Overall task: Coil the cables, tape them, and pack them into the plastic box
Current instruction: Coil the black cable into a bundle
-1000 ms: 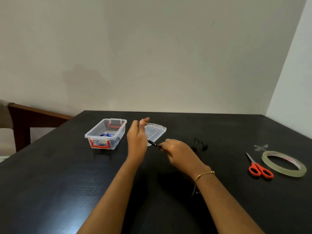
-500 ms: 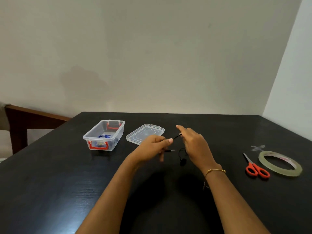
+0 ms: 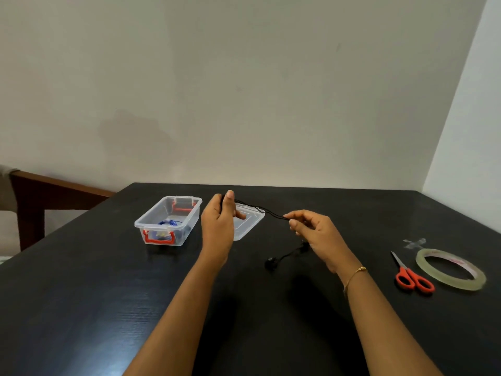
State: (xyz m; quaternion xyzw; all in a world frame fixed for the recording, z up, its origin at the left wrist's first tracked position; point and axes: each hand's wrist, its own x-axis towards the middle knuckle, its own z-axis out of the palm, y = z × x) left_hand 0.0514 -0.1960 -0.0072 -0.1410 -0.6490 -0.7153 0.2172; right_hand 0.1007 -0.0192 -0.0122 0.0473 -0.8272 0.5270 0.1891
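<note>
A thin black cable (image 3: 260, 210) is held taut in the air between both hands, above the table (image 3: 81, 308). The left hand (image 3: 218, 226) is raised with fingers upright, and the cable is pinched at its thumb and fingertips; whether turns are already wound round the fingers cannot be told. The right hand (image 3: 314, 234) is loosely curled, and the cable is pinched at its fingertips. The free end, apparently earbuds (image 3: 271, 263), trails down from the right hand and rests on the table.

The box (image 3: 169, 221) stands open left of the left hand, with a blue coil (image 3: 166, 225) already inside. Its lid (image 3: 248, 223) lies just beside it, partly hidden by the left hand. The scissors (image 3: 412, 275) and tape roll (image 3: 451, 268) lie well apart at the right, with a cut tape piece (image 3: 414, 242) near them.

The step in hand is judged to be coiling of the black cable. The trailing length remains to be wound in before tape is fetched; even tension would be needed so that loops do not slip.
</note>
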